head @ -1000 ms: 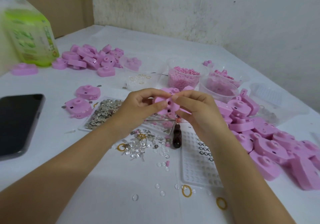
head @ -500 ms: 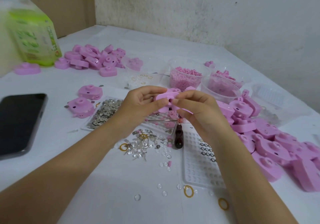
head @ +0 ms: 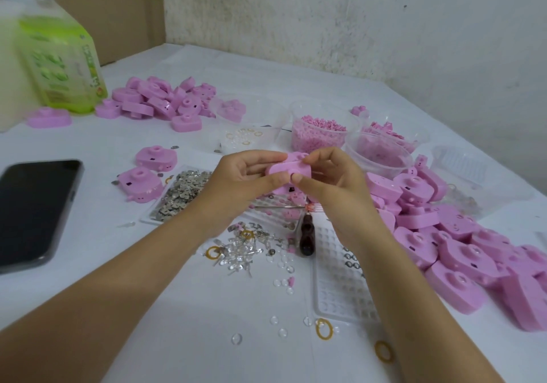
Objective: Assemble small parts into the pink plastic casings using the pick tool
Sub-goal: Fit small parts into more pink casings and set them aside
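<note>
Holding one pink casing [head: 288, 168] over the middle of the counter [head: 266, 362], left hand [head: 236, 175] and right hand [head: 334, 181] both pinching its ends so I can seat a part (pick tool [head: 306, 236] lies unheld beneath).

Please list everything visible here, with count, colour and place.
held casing: one, pink, between both hands
far casing pile: one, pink, far left
near casing pile: one, pink, right side
pick tool: one, dark handle, below hands
phone: one, black, left edge
bottle: one, green, far left
parts tubs: at least two, clear, behind hands
metal pieces: many, silver, left of centre
grid tray: one, clear, beside right forearm
rings: several, yellow, near side
left hand: grips held casing
right hand: grips held casing
</note>
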